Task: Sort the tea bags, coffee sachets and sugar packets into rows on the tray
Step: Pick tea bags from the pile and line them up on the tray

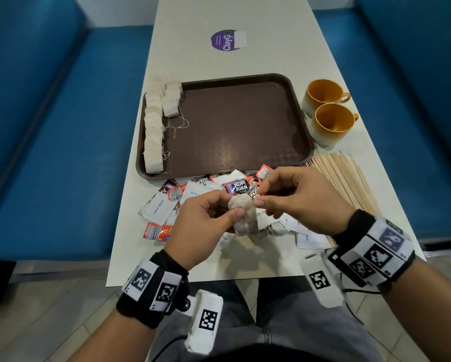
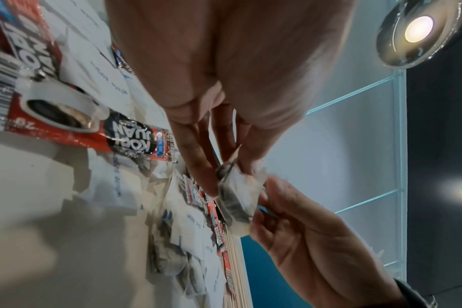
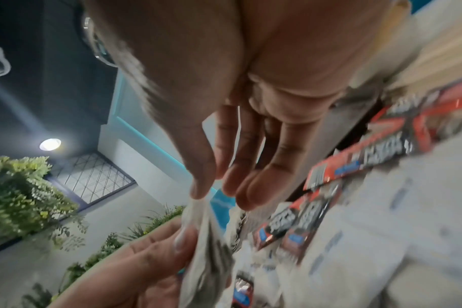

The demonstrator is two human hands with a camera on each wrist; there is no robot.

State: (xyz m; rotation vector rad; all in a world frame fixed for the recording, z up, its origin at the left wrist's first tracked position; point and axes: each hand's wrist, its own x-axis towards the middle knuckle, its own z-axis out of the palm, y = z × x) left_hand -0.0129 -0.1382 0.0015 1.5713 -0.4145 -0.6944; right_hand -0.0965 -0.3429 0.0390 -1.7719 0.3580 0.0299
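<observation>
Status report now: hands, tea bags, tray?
Left hand and right hand both pinch one beige paper tea bag. Brown plastic tray holds tea bags only. Nothing blocks.

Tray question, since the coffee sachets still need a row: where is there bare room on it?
The tray is bare from the tea bags along its left edge across to the rim beside the cups. It is crowded in front of its near rim, where sachets and sugar packets pile under both hands.

One tray (image 1: 294, 105), two cups (image 1: 323, 94), and two hands (image 1: 206, 220).
</observation>
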